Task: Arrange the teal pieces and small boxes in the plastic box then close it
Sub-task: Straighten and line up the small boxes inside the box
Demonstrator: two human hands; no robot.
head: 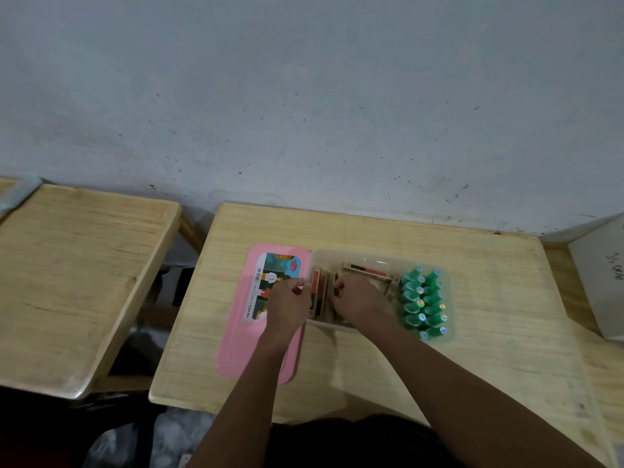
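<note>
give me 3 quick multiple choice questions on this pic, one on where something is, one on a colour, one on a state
1. Where are the teal pieces?
A. on the floor
B. in the right end of the plastic box
C. on the other table

2. What colour is the lid?
A. pink
B. white
C. teal

3. How is the plastic box?
A. shut
B. open, lid held in the air
C. open, lid lying flat on the table

Answers:
1 B: they are packed in two rows by its right wall.
2 A: it is pink, with a picture label on it.
3 C: the lid lies just left of the box, and the small boxes show inside.
</note>
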